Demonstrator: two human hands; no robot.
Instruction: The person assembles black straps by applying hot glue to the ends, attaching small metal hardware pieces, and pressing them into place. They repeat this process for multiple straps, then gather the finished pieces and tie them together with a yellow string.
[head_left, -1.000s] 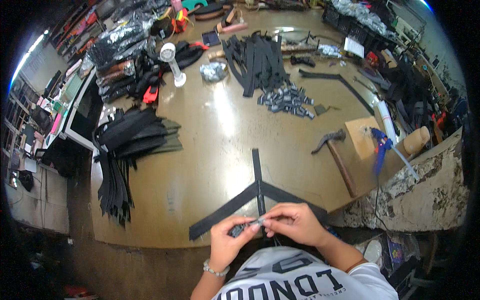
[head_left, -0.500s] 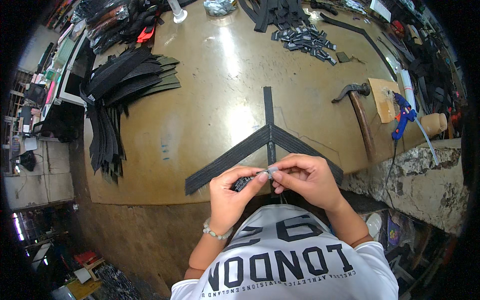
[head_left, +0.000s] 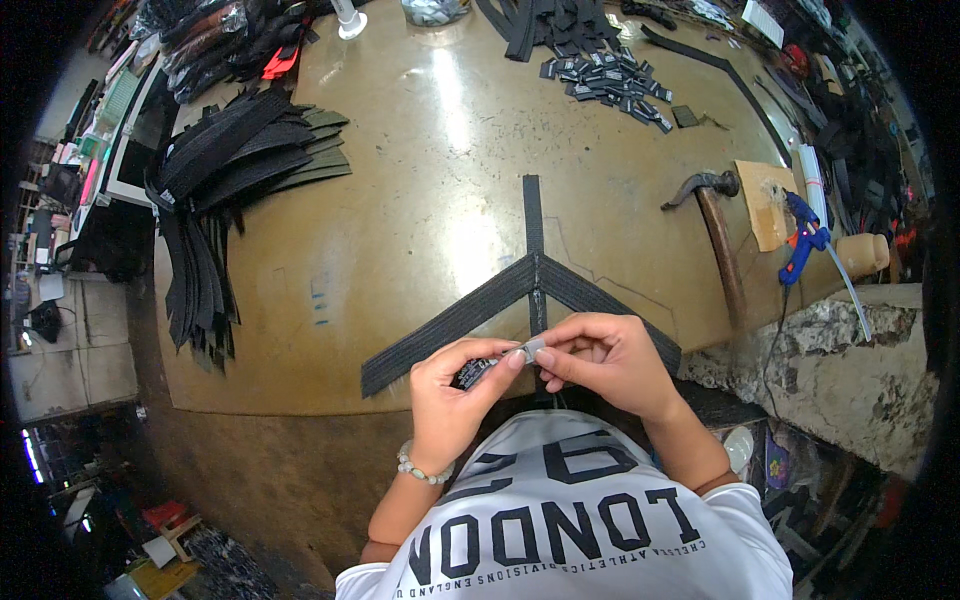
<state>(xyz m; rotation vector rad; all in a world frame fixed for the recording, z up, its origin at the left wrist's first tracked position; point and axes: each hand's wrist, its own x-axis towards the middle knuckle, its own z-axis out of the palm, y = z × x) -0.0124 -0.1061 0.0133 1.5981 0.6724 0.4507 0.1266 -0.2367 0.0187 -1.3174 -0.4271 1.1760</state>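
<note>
Fingertips of both hands meet over a small silver metal clip (head_left: 533, 347): the left hand (head_left: 455, 395) closes around a short black strap piece (head_left: 472, 373), and the right hand (head_left: 605, 358) pinches the clip onto its end. This looks like the fitting step; next the clip likely needs pressing flat. At twelve o'clock of the hands lies a Y-shaped black webbing (head_left: 530, 285) on the worktable (head_left: 400, 220); at two o'clock, a hammer (head_left: 715, 230) and blue glue gun (head_left: 803, 235); at ten o'clock, stacked black straps (head_left: 230, 160).
</note>
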